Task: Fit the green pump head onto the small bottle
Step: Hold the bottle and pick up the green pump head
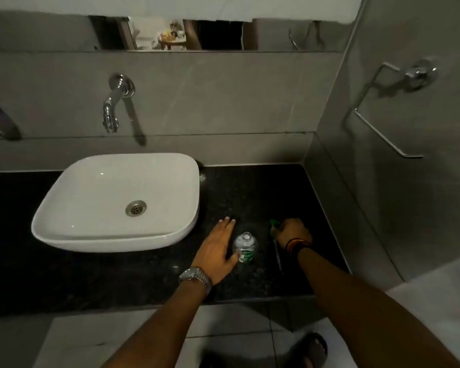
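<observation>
- The bottle (245,247) stands upright on the dark desk (250,192), nearer its front edge than the back wall, neck open with no head on it.
- You have bare desk at 12 o'clock of the bottle, up to the wall; the side wall (356,181) closes in at 3 o'clock, beyond your right hand.
- Your left hand (218,251) lies at 9 o'clock of the bottle, fingers (227,224) spread loosely and pointing toward the wall, thumb touching the bottle's label; it holds nothing.
- Your right hand (292,232) sits at 3 o'clock of the bottle, apart from it, fingers curled closed over the pump head (273,224); only a green part shows at the hand's left side, and its thin tube (278,257) trails toward you across the desk.
- The basin (91,197) sits at 10 o'clock, just beside your left fingertips, with the tap (114,102) on the wall above it.
</observation>
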Demonstrator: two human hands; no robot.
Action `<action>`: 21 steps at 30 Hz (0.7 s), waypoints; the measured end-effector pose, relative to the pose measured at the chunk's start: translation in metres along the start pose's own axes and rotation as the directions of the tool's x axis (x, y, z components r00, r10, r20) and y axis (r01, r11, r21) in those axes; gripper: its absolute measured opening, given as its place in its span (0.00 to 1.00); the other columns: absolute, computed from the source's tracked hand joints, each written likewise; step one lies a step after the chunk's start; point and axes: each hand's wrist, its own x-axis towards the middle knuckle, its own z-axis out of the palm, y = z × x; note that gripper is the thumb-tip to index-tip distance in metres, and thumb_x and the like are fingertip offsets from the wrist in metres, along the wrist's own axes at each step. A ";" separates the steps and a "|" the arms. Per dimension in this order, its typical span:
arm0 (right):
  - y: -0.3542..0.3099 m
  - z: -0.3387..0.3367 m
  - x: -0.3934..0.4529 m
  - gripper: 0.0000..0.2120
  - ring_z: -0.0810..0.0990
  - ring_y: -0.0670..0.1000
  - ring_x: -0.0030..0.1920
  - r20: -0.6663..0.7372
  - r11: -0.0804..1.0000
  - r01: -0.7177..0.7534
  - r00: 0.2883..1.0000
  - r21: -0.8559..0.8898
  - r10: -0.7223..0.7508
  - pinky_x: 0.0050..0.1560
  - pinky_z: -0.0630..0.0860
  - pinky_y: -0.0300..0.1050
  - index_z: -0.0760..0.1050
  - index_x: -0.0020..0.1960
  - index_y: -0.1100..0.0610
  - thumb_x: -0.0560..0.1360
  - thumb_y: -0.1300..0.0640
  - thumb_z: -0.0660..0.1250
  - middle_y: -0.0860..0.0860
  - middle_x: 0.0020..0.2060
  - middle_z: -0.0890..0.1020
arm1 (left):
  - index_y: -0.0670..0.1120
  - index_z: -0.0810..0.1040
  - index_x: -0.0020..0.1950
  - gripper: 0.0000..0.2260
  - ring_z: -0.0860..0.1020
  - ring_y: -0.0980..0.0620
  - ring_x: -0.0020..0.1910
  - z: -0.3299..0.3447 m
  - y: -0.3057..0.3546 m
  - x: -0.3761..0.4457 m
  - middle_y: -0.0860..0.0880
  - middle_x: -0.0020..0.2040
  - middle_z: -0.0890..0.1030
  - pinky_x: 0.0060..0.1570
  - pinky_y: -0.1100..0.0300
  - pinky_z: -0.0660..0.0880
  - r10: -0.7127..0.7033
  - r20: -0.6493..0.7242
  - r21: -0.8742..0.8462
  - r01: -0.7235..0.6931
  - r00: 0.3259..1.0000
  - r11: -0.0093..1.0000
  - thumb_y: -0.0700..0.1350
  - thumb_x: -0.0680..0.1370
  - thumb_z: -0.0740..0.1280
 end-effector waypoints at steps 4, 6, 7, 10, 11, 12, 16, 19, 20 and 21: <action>-0.008 -0.003 0.016 0.30 0.79 0.63 0.65 0.092 0.993 -0.112 0.990 0.019 0.110 0.63 0.79 0.56 0.76 0.67 0.60 0.73 0.42 0.72 0.61 0.66 0.77 | 0.49 0.64 0.78 0.37 0.59 0.48 0.81 0.006 0.004 0.014 0.47 0.79 0.67 0.80 0.52 0.59 -0.110 0.002 -0.126 0.109 0.994 0.986 0.55 0.73 0.74; -0.016 -0.002 0.025 0.31 0.78 0.63 0.66 0.121 0.993 -0.116 0.986 0.004 0.115 0.64 0.78 0.56 0.74 0.69 0.59 0.72 0.44 0.74 0.60 0.67 0.77 | 0.51 0.71 0.75 0.34 0.61 0.49 0.79 0.010 0.002 0.019 0.48 0.75 0.72 0.78 0.53 0.61 -0.118 -0.005 -0.142 0.116 0.993 0.983 0.57 0.71 0.77; -0.018 0.001 0.031 0.31 0.78 0.63 0.67 0.127 0.994 -0.112 0.986 -0.001 0.111 0.64 0.78 0.55 0.74 0.69 0.59 0.72 0.45 0.74 0.60 0.67 0.78 | 0.52 0.73 0.73 0.33 0.63 0.49 0.78 0.012 0.000 0.020 0.49 0.73 0.75 0.77 0.55 0.61 -0.119 -0.006 -0.154 0.117 0.993 0.981 0.57 0.70 0.77; -0.021 0.007 0.042 0.33 0.77 0.62 0.68 0.165 0.993 -0.095 0.981 -0.064 0.104 0.65 0.78 0.54 0.74 0.69 0.58 0.69 0.45 0.77 0.58 0.68 0.78 | 0.54 0.76 0.69 0.30 0.65 0.53 0.76 0.016 -0.005 0.022 0.52 0.69 0.78 0.72 0.60 0.61 -0.115 -0.010 -0.180 0.111 0.993 0.977 0.60 0.69 0.78; -0.021 0.009 0.044 0.34 0.77 0.62 0.68 0.169 0.991 -0.081 0.981 -0.107 0.098 0.64 0.78 0.54 0.74 0.69 0.58 0.67 0.45 0.78 0.58 0.68 0.78 | 0.54 0.78 0.67 0.28 0.66 0.53 0.76 0.017 -0.006 0.022 0.53 0.68 0.79 0.72 0.60 0.61 -0.115 -0.012 -0.190 0.111 0.993 0.976 0.60 0.69 0.78; -0.022 0.011 0.045 0.35 0.78 0.61 0.67 0.171 0.987 -0.068 0.981 -0.149 0.094 0.64 0.79 0.54 0.75 0.69 0.57 0.66 0.46 0.78 0.58 0.68 0.78 | 0.54 0.79 0.65 0.27 0.66 0.53 0.75 0.018 -0.007 0.022 0.53 0.66 0.80 0.72 0.59 0.63 -0.118 -0.013 -0.209 0.113 0.993 0.971 0.59 0.69 0.78; -0.028 -0.001 0.048 0.33 0.80 0.61 0.63 0.167 0.997 -0.026 0.985 -0.066 0.037 0.61 0.79 0.52 0.77 0.66 0.59 0.67 0.43 0.77 0.58 0.64 0.81 | 0.52 0.80 0.64 0.24 0.67 0.53 0.74 0.020 -0.009 0.023 0.52 0.66 0.80 0.74 0.56 0.64 -0.100 -0.017 -0.234 0.093 0.995 0.968 0.58 0.71 0.77; -0.026 -0.027 0.029 0.23 0.85 0.57 0.46 -0.031 0.971 0.116 0.993 0.207 -0.112 0.52 0.82 0.54 0.83 0.45 0.58 0.68 0.38 0.74 0.57 0.43 0.86 | 0.50 0.80 0.66 0.25 0.66 0.52 0.75 0.020 -0.011 0.025 0.52 0.69 0.78 0.75 0.57 0.62 -0.076 0.004 -0.202 0.075 0.997 0.977 0.57 0.71 0.77; -0.023 -0.036 0.015 0.22 0.84 0.54 0.42 -0.121 0.937 0.184 0.981 0.298 -0.154 0.49 0.82 0.54 0.83 0.40 0.57 0.68 0.36 0.73 0.55 0.38 0.85 | 0.49 0.80 0.66 0.25 0.66 0.52 0.75 0.019 -0.010 0.025 0.51 0.69 0.78 0.75 0.57 0.62 -0.075 0.010 -0.199 0.075 0.997 0.977 0.57 0.72 0.77; -0.020 -0.045 -0.001 0.23 0.84 0.50 0.40 -0.188 0.888 0.242 0.966 0.392 -0.180 0.46 0.82 0.52 0.82 0.38 0.56 0.68 0.35 0.72 0.54 0.37 0.84 | 0.49 0.80 0.66 0.25 0.66 0.52 0.75 0.019 -0.010 0.025 0.51 0.69 0.78 0.75 0.56 0.62 -0.077 0.015 -0.199 0.078 0.997 0.977 0.56 0.72 0.77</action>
